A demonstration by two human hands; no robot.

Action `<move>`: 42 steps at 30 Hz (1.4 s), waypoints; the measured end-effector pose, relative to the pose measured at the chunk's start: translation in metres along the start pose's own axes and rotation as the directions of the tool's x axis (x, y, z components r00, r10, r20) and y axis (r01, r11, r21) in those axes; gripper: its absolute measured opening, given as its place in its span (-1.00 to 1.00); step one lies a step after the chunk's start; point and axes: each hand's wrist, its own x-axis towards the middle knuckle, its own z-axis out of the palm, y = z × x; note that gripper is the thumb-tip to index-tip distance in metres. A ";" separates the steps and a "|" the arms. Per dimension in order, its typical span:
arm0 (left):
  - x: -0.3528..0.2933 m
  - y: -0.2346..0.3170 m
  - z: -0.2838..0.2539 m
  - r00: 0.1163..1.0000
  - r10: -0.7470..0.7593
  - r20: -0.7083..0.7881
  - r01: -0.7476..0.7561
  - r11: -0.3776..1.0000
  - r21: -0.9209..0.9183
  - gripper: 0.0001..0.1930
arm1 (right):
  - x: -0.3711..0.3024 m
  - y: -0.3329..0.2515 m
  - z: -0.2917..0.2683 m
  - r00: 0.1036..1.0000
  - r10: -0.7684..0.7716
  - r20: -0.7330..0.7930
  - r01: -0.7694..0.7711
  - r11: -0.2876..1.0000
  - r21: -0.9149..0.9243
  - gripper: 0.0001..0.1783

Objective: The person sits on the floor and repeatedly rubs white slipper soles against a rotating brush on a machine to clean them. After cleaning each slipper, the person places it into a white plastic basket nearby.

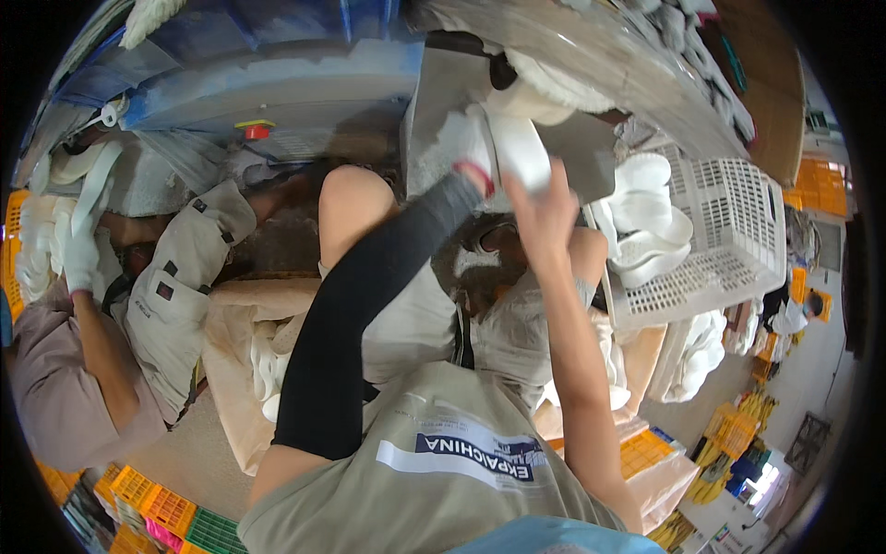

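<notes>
In front of my knees, a white shoe sole (521, 152) is held up just below a pale fluffy wheel (544, 92); I cannot tell whether they touch. My left hand (463, 143), in a white glove at the end of a black sleeve, is closed along the sole's left side. My bare right hand (544, 217) grips the sole's near end between thumb and fingers, slightly smeared by motion. To the right, several white soles (646, 208) are piled at the edge of a white plastic basket (738, 217).
A grey metal machine housing (277, 97) with a red button (257, 131) spans the far left. At the left a co-worker's gloved hand (81, 263) holds a white piece. Cardboard-coloured sacks (231, 342) with white soles flank my seat. Orange crates (148, 499) stand behind.
</notes>
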 end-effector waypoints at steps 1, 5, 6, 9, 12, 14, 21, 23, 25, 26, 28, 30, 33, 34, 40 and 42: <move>-0.005 -0.001 0.001 0.995 0.029 0.096 -0.031 0.999 0.014 -0.54 | 0.009 -0.002 0.002 0.993 0.094 0.072 -0.092 0.995 -0.036 -0.56; -0.013 -0.016 -0.002 0.996 0.054 0.065 -0.048 0.996 -0.079 -0.49 | -0.031 -0.001 -0.012 0.993 -0.064 -0.095 0.077 0.988 0.137 -0.54; -0.012 -0.023 -0.003 0.996 0.049 0.074 -0.041 0.993 -0.114 -0.48 | -0.036 -0.001 -0.010 0.965 -0.194 -0.178 0.219 0.966 0.137 -0.54; 0.006 -0.035 -0.006 0.993 0.078 0.088 -0.061 0.981 -0.184 -0.43 | -0.028 0.023 -0.008 0.990 -0.141 -0.020 0.140 0.989 -0.046 -0.54; 0.031 -0.043 -0.004 0.974 0.209 -0.085 -0.211 0.977 -0.018 -0.40 | 0.013 0.067 0.023 0.976 -0.210 -0.049 0.202 0.970 -0.134 -0.55; 0.038 -0.047 -0.003 0.899 0.348 -0.267 -0.288 0.927 0.241 -0.48 | 0.031 0.084 0.034 0.966 -0.250 -0.071 0.223 0.939 -0.262 -0.60; 0.037 -0.034 -0.009 0.952 0.277 -0.132 -0.236 0.936 0.260 -0.48 | 0.008 0.034 0.010 0.972 -0.217 0.094 0.210 0.974 0.082 -0.53; 0.044 -0.019 -0.010 0.957 0.266 -0.114 -0.229 0.937 0.265 -0.48 | 0.005 0.022 0.004 0.973 -0.141 0.181 0.142 0.990 0.006 -0.56; 0.047 -0.008 -0.009 0.958 0.283 -0.053 -0.248 0.903 0.352 -0.48 | 0.009 0.012 -0.001 0.972 -0.158 0.172 0.177 0.979 -0.105 -0.58; 0.044 -0.005 -0.008 0.972 0.220 -0.080 -0.187 0.935 0.302 -0.48 | 0.004 0.005 -0.007 0.977 -0.138 0.164 0.166 0.971 -0.172 -0.59; 0.036 -0.003 -0.004 0.981 0.187 -0.052 -0.161 0.934 0.319 -0.48 | 0.003 -0.008 -0.020 0.985 -0.058 0.160 0.090 0.976 -0.199 -0.62; 0.021 -0.007 0.000 0.984 0.178 -0.012 -0.165 0.936 0.312 -0.48 | -0.013 -0.018 -0.036 0.991 -0.034 0.128 0.060 0.977 -0.203 -0.64; 0.007 -0.014 0.002 0.993 0.103 0.055 -0.110 0.982 0.154 -0.48 | -0.036 -0.012 -0.043 0.963 -0.269 -0.022 0.258 0.942 -0.214 -0.72; 0.008 -0.013 0.001 0.996 0.068 0.062 -0.075 0.989 0.127 -0.48 | -0.032 -0.004 -0.033 0.985 -0.166 -0.035 0.160 0.978 -0.131 -0.74; 0.031 -0.013 -0.010 0.998 0.054 0.031 -0.059 0.979 0.195 -0.48 | 0.018 0.050 0.049 0.950 -0.210 -0.231 0.194 0.977 -0.090 -0.72; 0.035 -0.013 -0.014 0.997 0.068 0.029 -0.073 0.971 0.229 -0.48 | 0.027 0.052 0.057 0.975 -0.119 -0.188 0.112 0.993 -0.049 -0.62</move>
